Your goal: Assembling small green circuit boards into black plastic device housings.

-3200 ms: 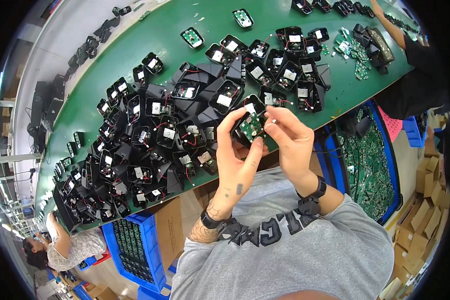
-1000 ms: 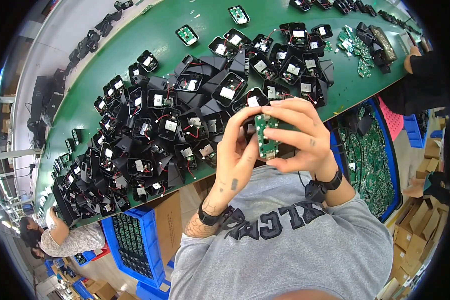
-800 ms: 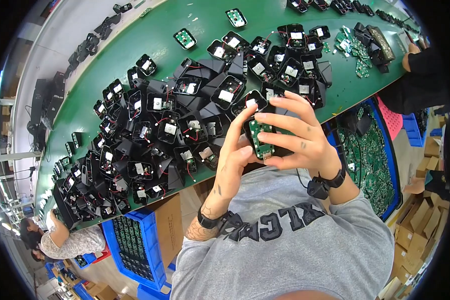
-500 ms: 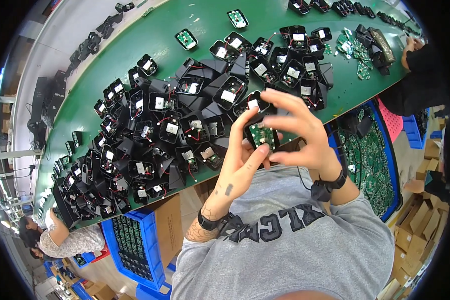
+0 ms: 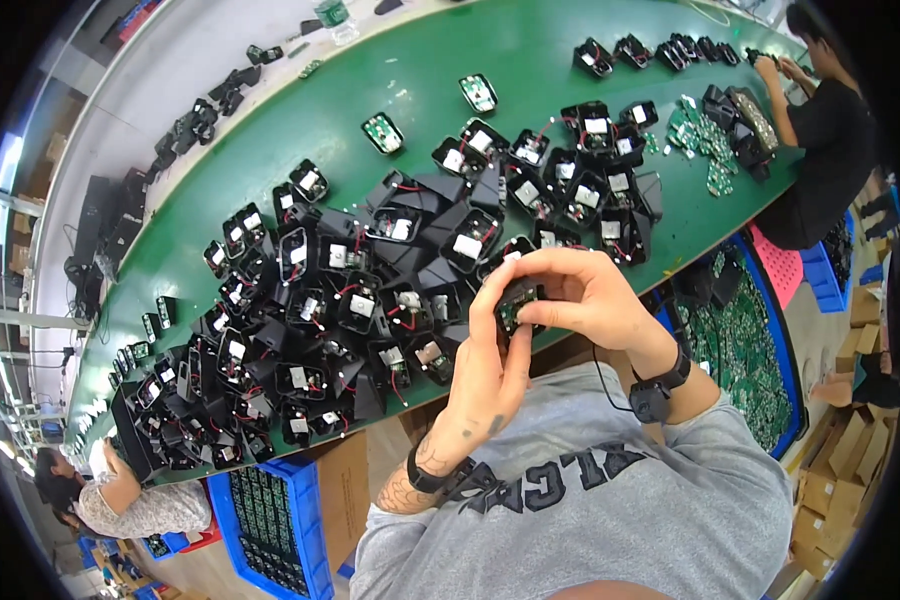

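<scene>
In front of my chest I hold a small black plastic housing (image 5: 511,297) with a green circuit board inside it. My left hand (image 5: 488,378) is closed round its left and lower side. Across the top reach the fingers of my right hand (image 5: 592,297), while its thumb presses at the board. Much of the housing is hidden by my fingers. Just beyond my hands lies a heap of similar black housings (image 5: 467,240), many with white blocks and red wires showing inside.
Two housings with green boards (image 5: 382,132) lie apart on the green table (image 5: 300,120). Loose circuit boards (image 5: 705,140) are piled at the far right, near a person in black (image 5: 828,130). Another person (image 5: 140,497) sits at left. Blue crates (image 5: 315,520) stand below the table edge.
My right hand has closed in from spread fingers onto the housing, which now tilts so less of its board shows. The view has shifted, bringing more of the far table into sight.
</scene>
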`<state>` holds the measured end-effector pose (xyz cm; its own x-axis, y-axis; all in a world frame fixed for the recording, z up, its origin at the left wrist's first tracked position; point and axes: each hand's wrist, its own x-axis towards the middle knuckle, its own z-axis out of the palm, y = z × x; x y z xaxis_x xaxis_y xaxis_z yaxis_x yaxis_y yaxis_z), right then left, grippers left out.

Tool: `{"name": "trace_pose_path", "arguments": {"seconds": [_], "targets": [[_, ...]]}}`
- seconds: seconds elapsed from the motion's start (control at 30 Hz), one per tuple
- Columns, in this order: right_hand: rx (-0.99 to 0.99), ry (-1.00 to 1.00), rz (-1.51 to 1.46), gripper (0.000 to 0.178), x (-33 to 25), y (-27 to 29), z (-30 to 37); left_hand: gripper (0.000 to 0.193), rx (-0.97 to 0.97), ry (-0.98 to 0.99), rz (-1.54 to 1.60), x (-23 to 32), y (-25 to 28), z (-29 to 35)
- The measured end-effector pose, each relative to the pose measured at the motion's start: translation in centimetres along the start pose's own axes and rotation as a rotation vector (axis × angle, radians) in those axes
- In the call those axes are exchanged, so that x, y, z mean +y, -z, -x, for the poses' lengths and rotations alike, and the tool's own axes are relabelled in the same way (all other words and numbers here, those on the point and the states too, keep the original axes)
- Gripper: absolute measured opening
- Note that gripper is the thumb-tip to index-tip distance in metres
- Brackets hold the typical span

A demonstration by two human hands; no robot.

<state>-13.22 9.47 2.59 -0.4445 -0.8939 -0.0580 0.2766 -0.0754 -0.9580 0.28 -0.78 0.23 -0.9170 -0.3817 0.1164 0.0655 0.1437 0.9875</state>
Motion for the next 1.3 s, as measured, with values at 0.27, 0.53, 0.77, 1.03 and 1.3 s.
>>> {"name": "trace_pose_path", "arguments": {"seconds": [0.27,0.53,0.77,1.03,1.3], "targets": [[-0.198,0.068,0.275,0.038,-3.5,-2.0,-4.8,0.066,0.177,0.020,-0.033,0.9,2.8,-1.0],[0.090,0.152,1.015,0.031,-8.3,16.0,-23.3,0.049,0.422,0.159,-1.098,8.5,20.4,-5.9],[0.187,0.048,1.408,0.043,-4.3,24.0,-28.6,0.024,0.473,0.626,-1.285,-9.4,49.0,-9.8],[0.256,0.240,1.191,0.044,-11.5,24.0,-20.9,0.033,0.555,0.669,-0.572,-14.3,52.8,-5.2],[0.603,0.068,1.445,0.023,-7.8,31.3,-6.2,0.053,0.490,0.732,-0.490,-8.0,43.7,-9.5]]}}
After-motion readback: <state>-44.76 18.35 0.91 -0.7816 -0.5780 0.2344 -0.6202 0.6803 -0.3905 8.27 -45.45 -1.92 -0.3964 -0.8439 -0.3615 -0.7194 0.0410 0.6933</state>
